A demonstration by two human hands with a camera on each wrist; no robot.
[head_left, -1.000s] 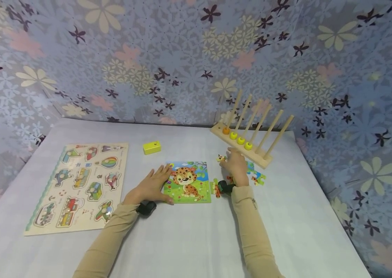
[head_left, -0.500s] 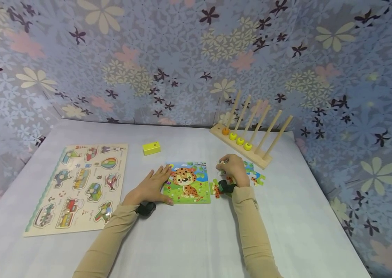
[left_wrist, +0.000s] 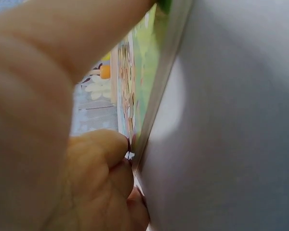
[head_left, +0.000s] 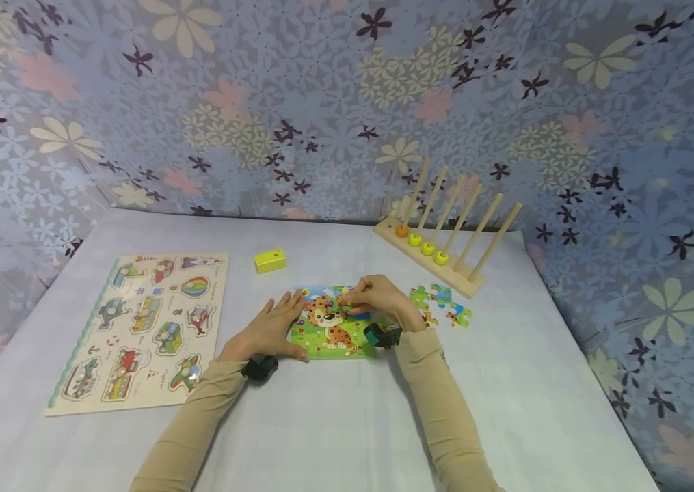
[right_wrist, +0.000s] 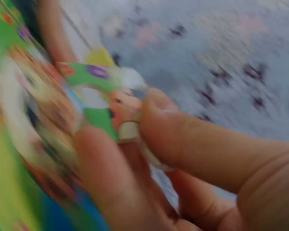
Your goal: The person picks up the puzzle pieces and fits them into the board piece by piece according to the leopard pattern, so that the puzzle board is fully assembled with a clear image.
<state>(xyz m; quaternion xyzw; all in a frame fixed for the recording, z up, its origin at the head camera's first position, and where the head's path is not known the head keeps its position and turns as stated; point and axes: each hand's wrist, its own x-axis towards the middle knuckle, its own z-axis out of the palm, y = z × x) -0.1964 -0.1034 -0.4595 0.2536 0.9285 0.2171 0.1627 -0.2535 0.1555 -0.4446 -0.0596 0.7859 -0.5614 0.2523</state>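
Observation:
A square leopard picture board lies on the table in the head view. My left hand rests at its left side with fingers spread; in the left wrist view the thumb and fingertips lie along the board's edge. Over the board's upper right, my right hand pinches a jigsaw piece between thumb and fingers. That piece shows green, a purple flower and spotted orange; the right wrist view is blurred. Several loose jigsaw pieces lie right of this hand, some partly hidden by the hand and wrist.
A large wooden vehicle puzzle board lies at the left. Behind the leopard board sits a yellow block. A wooden peg rack with upright rods, one orange bead and several yellow beads stands at the back right.
My right hand picked up a jigsaw piece beside the board, then carried it left, over the board's upper right. My left hand has stayed in place.

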